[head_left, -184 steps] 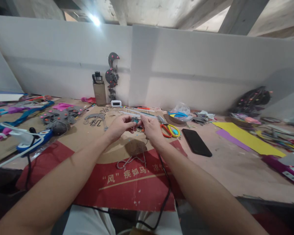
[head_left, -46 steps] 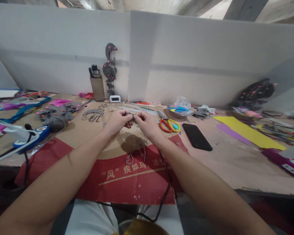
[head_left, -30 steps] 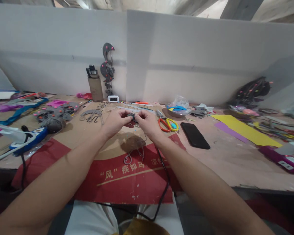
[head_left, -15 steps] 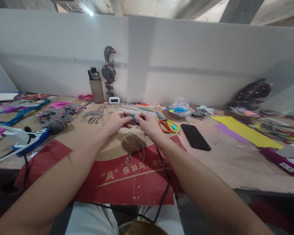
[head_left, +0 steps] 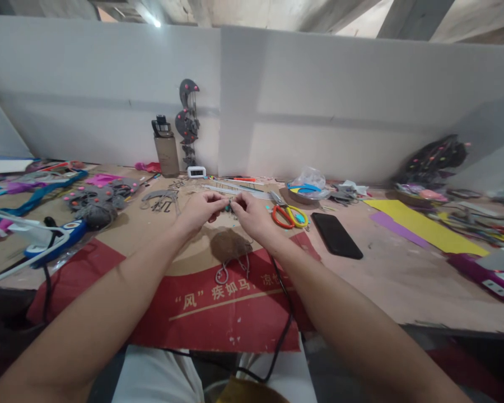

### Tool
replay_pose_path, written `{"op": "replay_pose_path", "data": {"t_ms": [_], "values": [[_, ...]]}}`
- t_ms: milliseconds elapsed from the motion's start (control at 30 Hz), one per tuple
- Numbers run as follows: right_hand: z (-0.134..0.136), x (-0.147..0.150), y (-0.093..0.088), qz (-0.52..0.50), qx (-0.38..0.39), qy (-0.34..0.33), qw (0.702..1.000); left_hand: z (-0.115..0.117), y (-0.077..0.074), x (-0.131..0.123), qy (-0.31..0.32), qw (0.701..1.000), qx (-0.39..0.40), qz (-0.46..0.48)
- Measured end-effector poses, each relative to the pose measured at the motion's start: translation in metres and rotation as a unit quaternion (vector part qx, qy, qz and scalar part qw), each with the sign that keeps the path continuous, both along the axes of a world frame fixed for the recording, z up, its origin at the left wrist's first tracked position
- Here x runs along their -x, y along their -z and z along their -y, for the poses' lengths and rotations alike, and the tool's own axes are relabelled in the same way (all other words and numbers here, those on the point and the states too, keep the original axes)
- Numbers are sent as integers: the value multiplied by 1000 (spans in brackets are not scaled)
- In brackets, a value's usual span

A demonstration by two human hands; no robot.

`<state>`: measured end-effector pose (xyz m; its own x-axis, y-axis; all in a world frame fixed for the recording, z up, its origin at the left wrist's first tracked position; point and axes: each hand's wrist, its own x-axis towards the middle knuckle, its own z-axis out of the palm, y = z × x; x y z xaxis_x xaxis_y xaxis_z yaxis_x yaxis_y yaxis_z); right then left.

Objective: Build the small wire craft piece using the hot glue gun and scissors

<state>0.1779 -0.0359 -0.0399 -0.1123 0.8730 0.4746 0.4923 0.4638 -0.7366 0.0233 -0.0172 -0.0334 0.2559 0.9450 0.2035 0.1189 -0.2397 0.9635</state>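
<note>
Above the cardboard, my left hand point(head_left: 205, 211) and my right hand point(head_left: 248, 212) meet fingertip to fingertip. Between them is a small teal and dark piece point(head_left: 228, 207), pinched by the fingers of both; its kind is too small to make out. Grey cord point(head_left: 222, 274) lies in loops on the red part of the cardboard below. Just right of my right hand are scissors point(head_left: 289, 215) with one red and one yellow handle, with small light-blue bits around them. A grey crescent-shaped cutout point(head_left: 162, 197) lies left of my left hand.
A black phone point(head_left: 336, 235) lies right of the scissors. At the back stand a water bottle point(head_left: 166, 151) and a small white clock point(head_left: 196, 172). Grey pieces with pink dots point(head_left: 96, 196) and a blue power strip point(head_left: 59, 244) are at left. A black cable point(head_left: 289, 302) crosses the cardboard point(head_left: 235, 324).
The fingertips of both hands have shifted slightly around the small piece, and less of it shows now. Otherwise the table looks the same.
</note>
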Motion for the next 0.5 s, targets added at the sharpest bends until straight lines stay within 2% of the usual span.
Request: {"op": "replay_pose_path", "data": {"t_ms": [233, 500], "values": [[-5, 1, 4, -93, 22, 2, 995, 2, -1, -3, -21, 995, 45, 83], [-10, 0, 8, -152, 64, 19, 986, 4, -2, -6, 1, 993, 53, 108]]}}
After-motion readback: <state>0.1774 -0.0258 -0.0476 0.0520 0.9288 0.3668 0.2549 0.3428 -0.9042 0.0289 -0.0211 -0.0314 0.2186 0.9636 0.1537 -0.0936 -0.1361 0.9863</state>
